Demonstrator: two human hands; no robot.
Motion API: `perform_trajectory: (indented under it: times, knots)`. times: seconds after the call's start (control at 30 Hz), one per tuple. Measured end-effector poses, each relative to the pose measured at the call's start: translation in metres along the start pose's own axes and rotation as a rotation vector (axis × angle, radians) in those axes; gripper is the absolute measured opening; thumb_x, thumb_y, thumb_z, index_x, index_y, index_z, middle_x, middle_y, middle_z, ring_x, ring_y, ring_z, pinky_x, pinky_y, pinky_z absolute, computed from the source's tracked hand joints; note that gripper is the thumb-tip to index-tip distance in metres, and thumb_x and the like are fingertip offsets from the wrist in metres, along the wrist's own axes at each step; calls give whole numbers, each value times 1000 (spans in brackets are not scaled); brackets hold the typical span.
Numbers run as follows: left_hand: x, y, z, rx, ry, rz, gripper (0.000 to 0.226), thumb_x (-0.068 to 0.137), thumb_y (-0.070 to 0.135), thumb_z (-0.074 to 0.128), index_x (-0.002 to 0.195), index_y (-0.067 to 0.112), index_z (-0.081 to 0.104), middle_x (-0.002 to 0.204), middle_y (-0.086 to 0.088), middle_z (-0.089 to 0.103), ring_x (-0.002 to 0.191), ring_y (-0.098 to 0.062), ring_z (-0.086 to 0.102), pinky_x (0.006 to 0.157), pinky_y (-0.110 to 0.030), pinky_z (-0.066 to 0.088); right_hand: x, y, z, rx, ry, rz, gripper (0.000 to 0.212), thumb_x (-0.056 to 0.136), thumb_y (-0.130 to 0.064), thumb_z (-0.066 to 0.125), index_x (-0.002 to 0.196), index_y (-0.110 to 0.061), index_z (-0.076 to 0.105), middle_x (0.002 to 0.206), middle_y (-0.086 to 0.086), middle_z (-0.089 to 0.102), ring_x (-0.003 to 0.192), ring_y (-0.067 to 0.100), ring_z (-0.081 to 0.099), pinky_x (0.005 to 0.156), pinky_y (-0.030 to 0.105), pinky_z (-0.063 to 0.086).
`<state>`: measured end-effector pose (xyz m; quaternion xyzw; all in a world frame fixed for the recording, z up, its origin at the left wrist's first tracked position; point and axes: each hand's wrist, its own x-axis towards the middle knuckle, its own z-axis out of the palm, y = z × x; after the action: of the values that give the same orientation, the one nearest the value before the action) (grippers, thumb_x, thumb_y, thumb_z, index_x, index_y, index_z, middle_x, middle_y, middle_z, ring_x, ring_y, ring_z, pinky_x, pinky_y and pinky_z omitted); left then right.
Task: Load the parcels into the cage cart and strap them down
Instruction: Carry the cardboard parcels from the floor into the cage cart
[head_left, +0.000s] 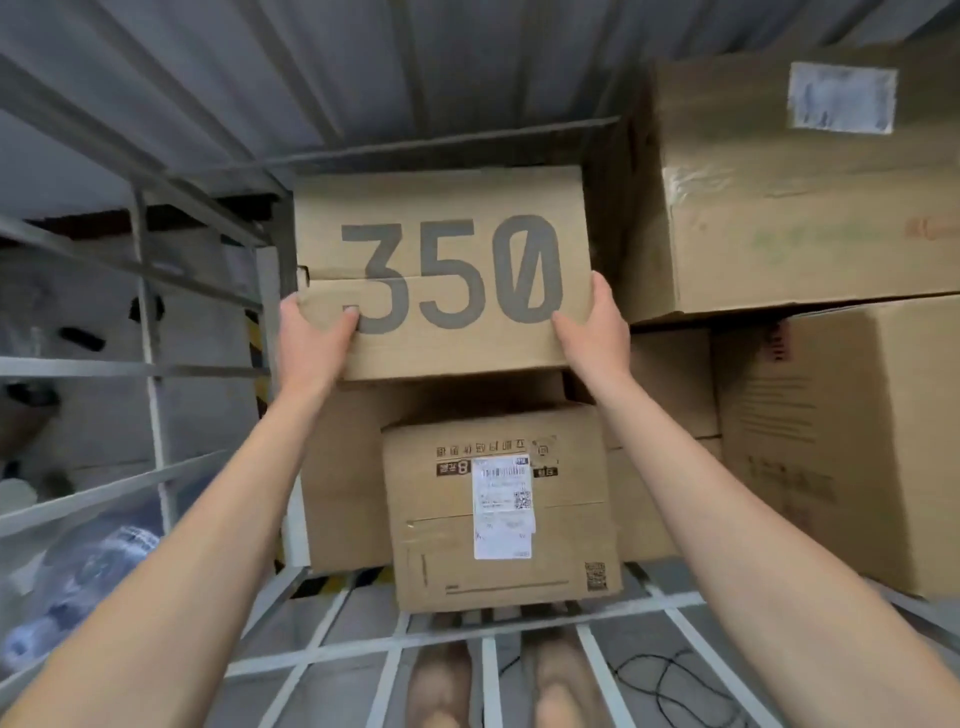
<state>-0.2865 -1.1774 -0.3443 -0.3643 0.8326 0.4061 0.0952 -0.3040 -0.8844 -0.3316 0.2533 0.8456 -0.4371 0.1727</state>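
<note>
Pinching the 350 box (441, 270) thumb-to-fingers at both near corners, left hand (317, 340) and right hand (595, 327) square it atop stacked cartons (343, 467), snug into the cage cart's (156, 371) back-left corner, probably for a tight pack.

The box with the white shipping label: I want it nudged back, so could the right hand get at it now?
Probably, once freed: the right hand grips the 350 box, but the labelled box sits lower, nearer, with nothing covering its near face.
</note>
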Motion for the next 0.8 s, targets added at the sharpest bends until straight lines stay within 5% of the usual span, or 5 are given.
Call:
perform_trajectory:
  times: [0.27,0.47,0.63,0.7,0.8]
  knots:
    - [10,-62,36,118,-233,-118,63,87,36,69,135,16,34,132,-10,57,116,-29,58,96,-45,51,8,66,31,-60,-30,216,64,93,-13,55,154,-22,36,150,0,51,139,24,45,114,35,36]
    - [8,-80,56,104,-322,-193,65,91,25,68,137,10,25,136,-14,55,119,-30,56,94,-37,46,17,84,32,-138,-57,207,63,92,-2,49,151,-21,38,146,2,55,135,28,48,110,36,37]
    - [8,-86,57,188,-450,-272,76,91,22,71,148,4,23,144,-17,50,131,-35,50,110,-44,40,13,92,34,-165,-140,192,56,95,-9,50,148,-23,42,146,2,54,133,30,51,104,35,40]
    - [-3,-83,54,190,-466,-178,71,89,17,71,145,6,30,143,-16,49,133,-33,47,113,-44,38,-2,93,32,-155,-150,128,56,93,-13,56,147,-23,43,143,1,56,131,27,52,101,33,41]
    - [-37,-74,52,338,-463,82,72,90,21,67,149,5,29,156,-16,34,146,-31,28,122,-45,23,-36,97,28,-317,-214,18,67,95,-15,56,156,-15,29,161,3,34,149,24,29,120,38,27]
